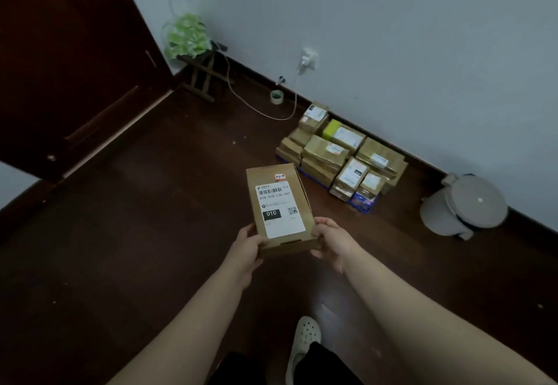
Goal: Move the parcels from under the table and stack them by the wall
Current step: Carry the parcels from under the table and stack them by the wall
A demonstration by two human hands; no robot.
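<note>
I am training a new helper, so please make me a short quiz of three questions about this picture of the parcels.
1. True or false: the left hand and the right hand both hold the labelled parcel.
2. Where does the parcel stack stand? A) on a chair B) on the floor by the wall C) in a cupboard
3. Fill in: the black patch on the held parcel reads ___.
Key: 1 true; 2 B; 3 010.

A plain room in a home. Wood floor [120,248], door [66,67] at left, plant [187,35] in the far corner, bin [465,206] at right
</note>
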